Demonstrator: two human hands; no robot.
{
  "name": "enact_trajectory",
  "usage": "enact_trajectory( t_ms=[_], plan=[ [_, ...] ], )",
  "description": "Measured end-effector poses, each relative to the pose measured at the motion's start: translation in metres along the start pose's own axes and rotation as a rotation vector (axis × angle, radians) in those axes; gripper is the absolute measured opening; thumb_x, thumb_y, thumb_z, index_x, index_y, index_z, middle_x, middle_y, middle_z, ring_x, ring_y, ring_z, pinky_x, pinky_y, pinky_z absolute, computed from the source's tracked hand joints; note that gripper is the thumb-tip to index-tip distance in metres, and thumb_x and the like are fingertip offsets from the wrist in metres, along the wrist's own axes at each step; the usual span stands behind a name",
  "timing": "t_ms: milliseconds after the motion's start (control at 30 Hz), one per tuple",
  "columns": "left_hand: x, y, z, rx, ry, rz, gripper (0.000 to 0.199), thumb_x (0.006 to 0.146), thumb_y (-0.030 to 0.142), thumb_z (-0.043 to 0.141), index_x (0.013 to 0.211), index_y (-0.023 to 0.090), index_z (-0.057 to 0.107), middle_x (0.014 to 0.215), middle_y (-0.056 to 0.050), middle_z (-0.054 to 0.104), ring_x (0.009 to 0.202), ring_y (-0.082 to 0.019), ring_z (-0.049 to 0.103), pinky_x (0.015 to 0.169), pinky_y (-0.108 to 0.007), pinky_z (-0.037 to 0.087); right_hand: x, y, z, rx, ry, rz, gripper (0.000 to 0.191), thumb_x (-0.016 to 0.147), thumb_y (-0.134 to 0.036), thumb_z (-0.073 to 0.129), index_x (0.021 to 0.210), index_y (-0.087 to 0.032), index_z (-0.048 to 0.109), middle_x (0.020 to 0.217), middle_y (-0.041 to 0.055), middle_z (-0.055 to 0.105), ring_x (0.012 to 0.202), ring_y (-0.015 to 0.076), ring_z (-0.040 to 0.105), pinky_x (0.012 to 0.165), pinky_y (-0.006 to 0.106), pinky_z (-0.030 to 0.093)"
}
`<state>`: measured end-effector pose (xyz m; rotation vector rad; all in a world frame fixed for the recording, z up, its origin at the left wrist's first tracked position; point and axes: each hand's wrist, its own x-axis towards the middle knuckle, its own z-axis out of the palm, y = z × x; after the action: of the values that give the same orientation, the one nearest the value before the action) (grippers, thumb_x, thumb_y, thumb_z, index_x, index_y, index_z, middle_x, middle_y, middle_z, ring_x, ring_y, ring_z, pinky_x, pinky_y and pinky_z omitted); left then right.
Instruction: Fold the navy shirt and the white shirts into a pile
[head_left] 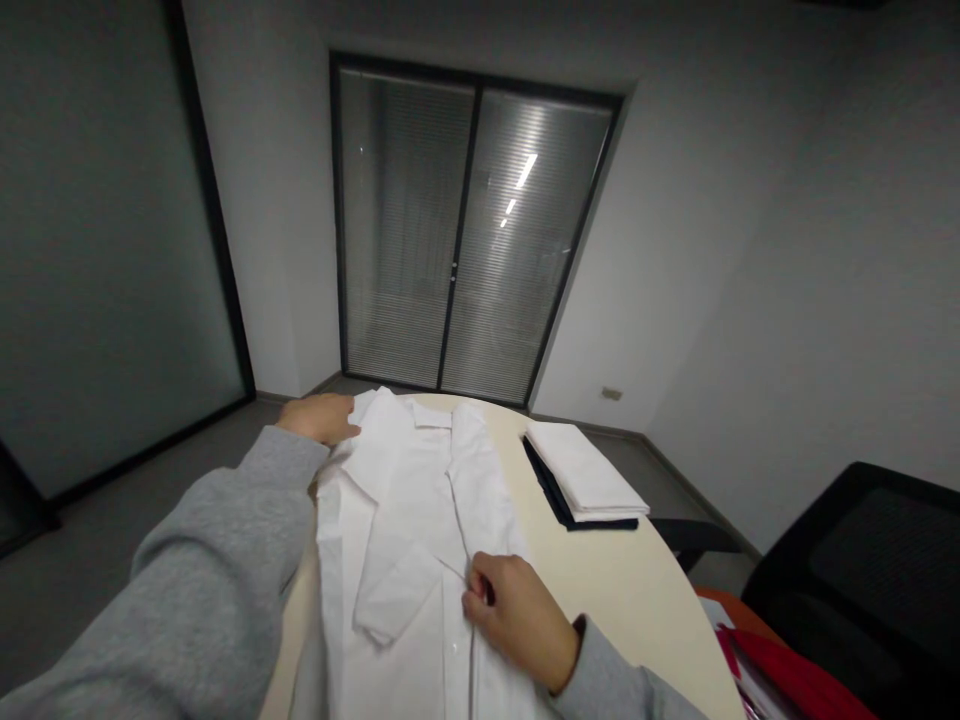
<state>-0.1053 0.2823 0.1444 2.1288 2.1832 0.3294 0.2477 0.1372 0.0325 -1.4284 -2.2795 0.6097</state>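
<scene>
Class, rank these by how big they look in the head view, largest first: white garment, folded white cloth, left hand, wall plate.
1. White garment
2. Folded white cloth
3. Left hand
4. Wall plate

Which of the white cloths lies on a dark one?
The folded white cloth, atop the dark cloth, right of the white shirt; the shirt shows none beneath.

Pale walls [705, 250] are meeting a dim grey floor [82, 550] around me. 2 dark-framed glass panels [397, 230] with blinds are standing ahead, bright light streaks [527, 170] gleaming in the right one. A black chair [862, 570] is sitting beside the rounded cream bench [615, 590].
</scene>
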Motion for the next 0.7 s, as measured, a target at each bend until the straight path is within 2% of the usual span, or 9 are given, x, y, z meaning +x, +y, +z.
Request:
enact_trajectory(
  t_ms=[100,167,200,267,367,433,533,633,700],
  plan=[
    [-0.039,0.034,0.012,-0.065,-0.034,0.35,0.054,0.091,0.051,0.057,0.137,0.023,0.064,0.138,-0.012,0.069,0.126,-0.029,0.064,0.108,-0.039,0.048,0.001,-0.001,-0.008,0.04,0.003,0.005,0.017,0.074,-0.007,0.056,0.07,-0.022,0.051,0.065,-0.0059,0.056,0.065,0.0118,0.054,0.063,0.023,0.03],
    [-0.074,0.051,0.031,-0.143,-0.213,0.584,0.063,0.096,0.055,0.054,0.15,0.023,0.054,0.153,-0.011,0.059,0.138,-0.027,0.057,0.117,-0.039,0.042,0.001,0.0,-0.02,0.031,0.027,0.014,0.019,0.071,-0.004,0.055,0.07,-0.022,0.048,0.064,-0.0065,0.053,0.064,0.0117,0.053,0.063,0.023,0.03],
    [-0.091,0.054,0.041,-0.126,-0.323,0.612,0.072,0.093,0.057,0.059,0.156,0.023,0.049,0.161,-0.013,0.051,0.145,-0.03,0.051,0.12,-0.042,0.04,0.0,0.003,-0.029,0.002,0.05,0.027,0.02,0.07,-0.004,0.054,0.07,-0.023,0.047,0.064,-0.0066,0.053,0.064,0.0119,0.052,0.063,0.024,0.03],
    [-0.122,0.048,0.059,-0.036,-0.45,0.557,0.087,0.088,0.061,0.065,0.162,0.023,0.041,0.17,-0.016,0.034,0.155,-0.038,0.036,0.123,-0.054,0.034,-0.005,0.014,-0.05,-0.119,0.108,0.078,0.018,0.073,-0.005,0.053,0.073,-0.023,0.048,0.065,-0.006,0.054,0.064,0.0131,0.053,0.063,0.026,0.03],
    [-0.154,0.02,0.071,0.028,-0.377,0.46,0.081,0.093,0.06,0.061,0.163,0.027,0.04,0.173,-0.014,0.025,0.159,-0.041,0.025,0.125,-0.063,0.024,-0.023,0.049,-0.083,-0.352,0.2,0.206,0.013,0.084,-0.012,0.051,0.084,-0.024,0.056,0.072,-0.0026,0.062,0.068,0.0168,0.059,0.063,0.029,0.032],
    [-0.168,-0.003,0.067,0.017,-0.317,0.45,0.076,0.092,0.057,0.064,0.161,0.032,0.044,0.17,-0.01,0.035,0.156,-0.038,0.032,0.127,-0.06,0.024,-0.041,0.079,-0.099,-0.461,0.241,0.252,0.016,0.088,-0.015,0.049,0.095,-0.023,0.061,0.081,0.0017,0.068,0.074,0.0204,0.066,0.067,0.031,0.04],
    [-0.182,-0.029,0.051,-0.018,-0.283,0.442,0.063,0.089,0.058,0.069,0.149,0.039,0.059,0.149,-0.007,0.064,0.141,-0.036,0.055,0.126,-0.061,0.024,-0.068,0.104,-0.106,-0.606,0.302,0.178,0.026,0.091,-0.024,0.051,0.11,-0.019,0.068,0.108,0.0136,0.072,0.094,0.0301,0.071,0.083,0.042,0.052],
    [-0.195,-0.034,0.037,-0.084,-0.22,0.468,0.039,0.099,0.053,0.058,0.133,0.04,0.071,0.124,-0.004,0.077,0.123,-0.029,0.066,0.127,-0.063,0.019,-0.093,0.08,-0.103,-0.638,0.371,0.008,0.036,0.096,-0.037,0.053,0.125,-0.022,0.07,0.128,0.0156,0.069,0.112,0.0355,0.069,0.097,0.052,0.055],
    [-0.207,-0.027,0.033,-0.133,-0.192,0.534,0.034,0.099,0.046,0.059,0.13,0.039,0.072,0.117,-0.003,0.077,0.122,-0.028,0.065,0.128,-0.062,0.015,-0.106,0.047,-0.098,-0.576,0.303,-0.146,0.04,0.099,-0.043,0.056,0.135,-0.031,0.067,0.14,0.0097,0.067,0.125,0.0317,0.066,0.104,0.048,0.055]
  ],
)
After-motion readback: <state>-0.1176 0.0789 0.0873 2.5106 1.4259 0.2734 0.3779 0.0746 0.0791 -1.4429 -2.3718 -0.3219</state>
